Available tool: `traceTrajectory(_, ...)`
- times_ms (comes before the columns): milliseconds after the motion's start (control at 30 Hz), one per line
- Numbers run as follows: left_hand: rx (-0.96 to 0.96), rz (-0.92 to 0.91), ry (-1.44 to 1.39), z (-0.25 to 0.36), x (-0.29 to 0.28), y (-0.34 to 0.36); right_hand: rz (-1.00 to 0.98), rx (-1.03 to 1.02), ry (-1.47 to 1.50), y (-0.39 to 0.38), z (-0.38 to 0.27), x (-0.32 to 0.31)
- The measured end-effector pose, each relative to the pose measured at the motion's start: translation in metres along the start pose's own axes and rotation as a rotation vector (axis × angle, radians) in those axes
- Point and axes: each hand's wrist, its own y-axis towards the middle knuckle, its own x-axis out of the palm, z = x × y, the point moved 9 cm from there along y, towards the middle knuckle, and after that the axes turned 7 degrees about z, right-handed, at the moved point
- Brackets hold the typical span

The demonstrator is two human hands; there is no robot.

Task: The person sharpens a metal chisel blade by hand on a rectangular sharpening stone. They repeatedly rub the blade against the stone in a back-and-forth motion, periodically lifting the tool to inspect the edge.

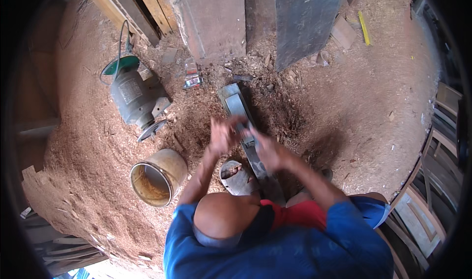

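A pale blue-grey flat block (236,107), like a sharpening stone, lies on a long narrow plank (263,173) that slants from between my legs away from me. Both my hands are over the near end of this block, smeared by motion. My left hand (223,135) is at its left side, fingers pointing toward the middle. From the right, my right hand (269,150) is closed, with its fingers around something. A small greyish piece (243,128) shows between the hands, too blurred to name.
To the left, a bench grinder (132,96) with a cable sits on the shavings-covered ground (93,181). A bucket (169,167) stands nearer me. Large boards (307,21) lean at the back, with a yellow strip (364,28) to their right. Wooden frames (420,220) are stacked at right.
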Motion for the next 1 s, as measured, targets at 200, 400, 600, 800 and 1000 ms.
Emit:
traceTrajectory(200, 0.172, 0.186, 0.008, 0.006, 0.029, -0.036, -0.014, 0.25, -0.079, -0.025, 0.009, 0.032)
traceTrajectory(400, 0.147, 0.041, 0.094, -0.003, -0.019, 0.048, 0.171, -0.445, -0.085, 0.044, 0.001, -0.015)
traceTrajectory(600, 0.18, 0.098, -0.022, 0.032, 0.069, -0.08, 0.133, 0.092, -0.041, -0.056, 0.032, 0.038)
traceTrajectory(800, 0.283, 0.239, 0.191, -0.02, -0.03, 0.058, 0.031, 0.196, 0.087, 0.052, -0.03, -0.023)
traceTrajectory(1000, 0.144, 0.169, -0.021, -0.001, 0.007, -0.012, 0.101, -0.061, -0.002, -0.004, -0.002, 0.0)
